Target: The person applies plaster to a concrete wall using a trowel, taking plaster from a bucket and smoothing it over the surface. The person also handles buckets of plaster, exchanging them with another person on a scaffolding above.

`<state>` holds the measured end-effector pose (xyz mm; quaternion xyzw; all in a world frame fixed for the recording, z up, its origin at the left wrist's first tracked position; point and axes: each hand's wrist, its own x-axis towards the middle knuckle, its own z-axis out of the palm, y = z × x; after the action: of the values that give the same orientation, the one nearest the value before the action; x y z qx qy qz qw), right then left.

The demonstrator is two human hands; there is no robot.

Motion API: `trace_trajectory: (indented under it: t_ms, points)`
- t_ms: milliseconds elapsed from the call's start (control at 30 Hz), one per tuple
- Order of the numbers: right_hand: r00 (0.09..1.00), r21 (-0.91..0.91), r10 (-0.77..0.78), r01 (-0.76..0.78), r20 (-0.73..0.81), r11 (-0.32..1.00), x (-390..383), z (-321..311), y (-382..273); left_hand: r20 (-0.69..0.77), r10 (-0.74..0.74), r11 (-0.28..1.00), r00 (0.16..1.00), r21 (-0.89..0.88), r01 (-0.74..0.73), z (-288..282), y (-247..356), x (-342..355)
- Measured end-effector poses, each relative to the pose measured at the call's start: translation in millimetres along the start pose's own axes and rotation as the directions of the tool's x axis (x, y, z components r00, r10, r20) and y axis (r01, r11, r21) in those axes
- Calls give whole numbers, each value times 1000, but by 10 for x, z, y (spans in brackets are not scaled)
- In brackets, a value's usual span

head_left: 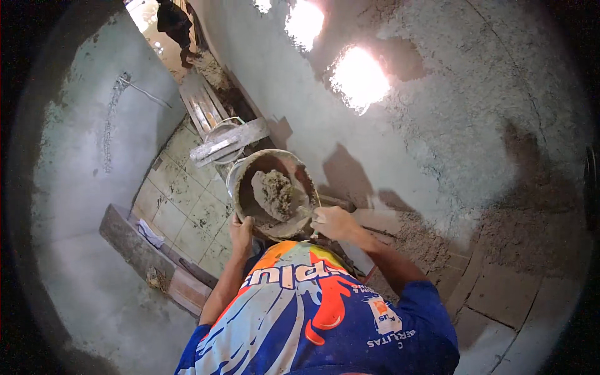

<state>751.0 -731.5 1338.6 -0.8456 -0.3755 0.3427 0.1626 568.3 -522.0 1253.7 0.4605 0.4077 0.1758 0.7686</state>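
A round bucket (234,184) with a mortar-smeared inside is tilted toward me in front of my chest. Wet grey mortar (275,194) lies in a lump inside it. My left hand (241,232) grips the near left of the bucket, thumb up by the rim. At the near right of the rim, my right hand (334,223) is closed around a pale handle (314,235), whose short end shows below the fist. Whether that handle belongs to a tool or to the bucket's thin wire bail is hidden by the fingers.
Beyond the bucket, a mortar-covered board (230,141) lies across another bucket (223,130), with planks (203,103) behind. A person (175,28) stands at the far end. Dirty tiles (181,194) and a low ledge (137,250) are left; a plastered wall (425,144) rises right.
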Motion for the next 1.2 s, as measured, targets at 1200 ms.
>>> trace_trajectory:
  t_ms: [1200]
  points:
    - [990,-158,-28,49,136,986,328,863,414,241,7,918,970,382,-102,299,-49,-86]
